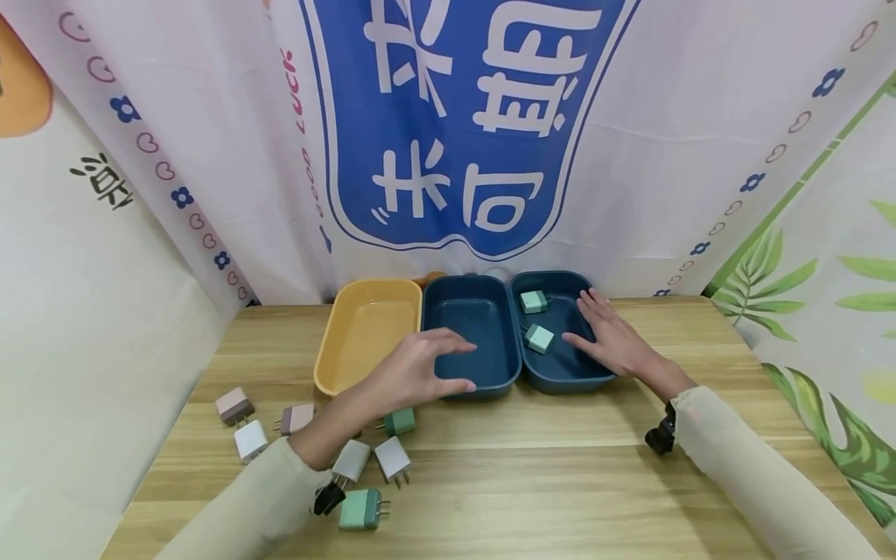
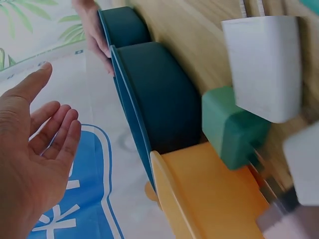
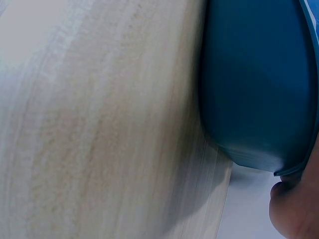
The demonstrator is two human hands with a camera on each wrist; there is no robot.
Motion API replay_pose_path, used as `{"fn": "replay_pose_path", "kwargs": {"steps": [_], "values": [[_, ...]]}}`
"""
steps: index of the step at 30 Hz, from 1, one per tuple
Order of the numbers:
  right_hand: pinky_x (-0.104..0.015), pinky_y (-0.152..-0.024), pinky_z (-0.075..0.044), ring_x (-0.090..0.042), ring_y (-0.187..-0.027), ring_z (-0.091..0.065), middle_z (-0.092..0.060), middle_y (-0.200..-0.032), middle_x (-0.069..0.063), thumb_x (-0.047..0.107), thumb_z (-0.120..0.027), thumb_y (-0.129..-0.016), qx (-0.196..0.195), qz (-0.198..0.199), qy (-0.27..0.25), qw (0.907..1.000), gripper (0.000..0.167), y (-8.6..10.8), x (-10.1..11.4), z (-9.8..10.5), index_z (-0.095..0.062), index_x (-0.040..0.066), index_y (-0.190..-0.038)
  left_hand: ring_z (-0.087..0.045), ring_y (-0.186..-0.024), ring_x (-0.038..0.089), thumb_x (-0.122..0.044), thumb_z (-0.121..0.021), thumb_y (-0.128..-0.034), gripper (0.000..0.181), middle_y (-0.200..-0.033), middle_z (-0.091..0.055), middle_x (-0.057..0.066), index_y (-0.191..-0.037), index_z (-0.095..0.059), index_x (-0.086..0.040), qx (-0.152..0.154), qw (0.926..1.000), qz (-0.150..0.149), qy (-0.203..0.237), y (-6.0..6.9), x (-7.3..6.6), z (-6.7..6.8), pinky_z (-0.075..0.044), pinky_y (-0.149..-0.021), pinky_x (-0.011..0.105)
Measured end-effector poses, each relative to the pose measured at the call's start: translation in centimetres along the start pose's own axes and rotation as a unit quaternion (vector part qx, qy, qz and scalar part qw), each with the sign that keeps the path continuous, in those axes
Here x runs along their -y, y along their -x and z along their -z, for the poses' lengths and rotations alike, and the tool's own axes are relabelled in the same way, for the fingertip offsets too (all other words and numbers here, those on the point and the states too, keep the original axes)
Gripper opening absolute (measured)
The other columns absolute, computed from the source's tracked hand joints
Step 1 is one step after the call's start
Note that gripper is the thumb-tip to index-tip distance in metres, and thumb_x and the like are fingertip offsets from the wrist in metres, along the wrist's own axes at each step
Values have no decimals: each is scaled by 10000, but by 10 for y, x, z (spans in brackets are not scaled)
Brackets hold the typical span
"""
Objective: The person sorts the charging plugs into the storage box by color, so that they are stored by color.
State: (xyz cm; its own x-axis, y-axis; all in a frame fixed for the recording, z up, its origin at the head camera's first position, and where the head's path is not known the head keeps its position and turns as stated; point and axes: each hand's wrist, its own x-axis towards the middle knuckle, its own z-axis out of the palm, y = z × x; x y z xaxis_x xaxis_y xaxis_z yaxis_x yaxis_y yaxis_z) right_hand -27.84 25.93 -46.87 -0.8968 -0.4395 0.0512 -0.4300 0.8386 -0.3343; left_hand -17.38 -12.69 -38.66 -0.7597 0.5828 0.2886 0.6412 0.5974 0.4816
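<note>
Left hand [image 1: 418,369] and right hand [image 1: 614,342], fingers released on both.
Left: fingers loosely bent, over middle blue bin [image 1: 479,323], centre of frame. Right: fingers straight, at rim of right blue bin [image 1: 568,383], right of centre; two mint plugs [image 1: 539,339] inside it.

So the backdrop's a whitish curtain [image 1: 630,202] with a big blue panel [image 1: 458,132] full of chunky white characters, some pink "GOOD LUCK" lettering [image 1: 295,95] running along its left edge, and strips of blue flowers [image 1: 182,197] and little hearts [image 1: 164,170] down both sides. Off left there's a cream sheet [image 1: 91,311] with a black character [image 1: 103,183] and a cut-off orange shape [image 1: 21,89], while the right-hand sheet [image 1: 826,334] has green leaves [image 1: 868,301] plus a green stripe [image 1: 801,184] (kinda bamboo-looking, tbh). Down below it's a pale wood-grain table [image 1: 560,482], pretty streaky up close in the right wrist view.
</note>
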Motion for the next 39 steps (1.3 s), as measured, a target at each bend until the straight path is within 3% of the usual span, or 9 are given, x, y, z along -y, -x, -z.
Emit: {"fn": "replay_pose_path", "kwargs": {"steps": [7,13,21,28,33,39], "values": [[-652,-1277,-143,-440,-1619,-61,-141,-1736,-274,568,-543,-1066,18,-22,42,10000,909,-1,-1,-1,-265,-95,-1623,-729,-1125,200,-300,-911,-858,477,-1229,-756,62,-1254,-767,-77,328,9992,-246,32,23,4,8,-619,-886,268],[-653,-1276,-149,-435,-1620,-61,-147,-1734,-276,568,-538,-1068,-5,-1,82,10000,906,-2,-1,-3,-261,-91,-1625,-718,-1061,163,-331,-910,-855,496,-1237,-750,40,-1262,-762,-88,548,9978,-265,259,42,10,14,-604,-800,232],[-647,-1279,-149,-445,-1615,-81,-162,-1728,-284,558,-553,-1064,-64,19,39,10000,902,-2,-1,-2,-280,-103,-1615,-689,-1193,153,-312,-926,-838,525,-1281,-737,-22,-1299,-746,-138,866,9929,-145,797,68,21,18,-596,-993,351],[-637,-1285,-136,-423,-1623,-63,-160,-1729,-283,554,-552,-1066,-69,6,13,10000,898,-1,-3,-2,-272,-96,-1620,-694,-1166,129,-427,-892,-854,538,-1270,-743,-41,-1297,-748,-159,1095,9879,-298,1058,83,30,19,-598,-985,362],[-632,-1288,-132,-421,-1624,-62,-159,-1729,-282,553,-554,-1066,-56,2,-19,10000,898,-1,-3,-2,-274,-99,-1617,-681,-1194,135,-410,-900,-848,541,-1298,-734,-37,-1309,-744,-174,1299,9857,-210,1057,95,34,18,-583,-1015,376],[-633,-1286,-139,-438,-1618,-79,-157,-1731,-278,553,-555,-1065,-80,-4,-24,10000,898,-1,-2,-2,-278,-99,-1617,-679,-1194,141,-370,-937,-809,574,-1299,-734,-20,-1306,-749,-155,1324,9865,-200,942,110,39,17,-590,-988,340]]}}
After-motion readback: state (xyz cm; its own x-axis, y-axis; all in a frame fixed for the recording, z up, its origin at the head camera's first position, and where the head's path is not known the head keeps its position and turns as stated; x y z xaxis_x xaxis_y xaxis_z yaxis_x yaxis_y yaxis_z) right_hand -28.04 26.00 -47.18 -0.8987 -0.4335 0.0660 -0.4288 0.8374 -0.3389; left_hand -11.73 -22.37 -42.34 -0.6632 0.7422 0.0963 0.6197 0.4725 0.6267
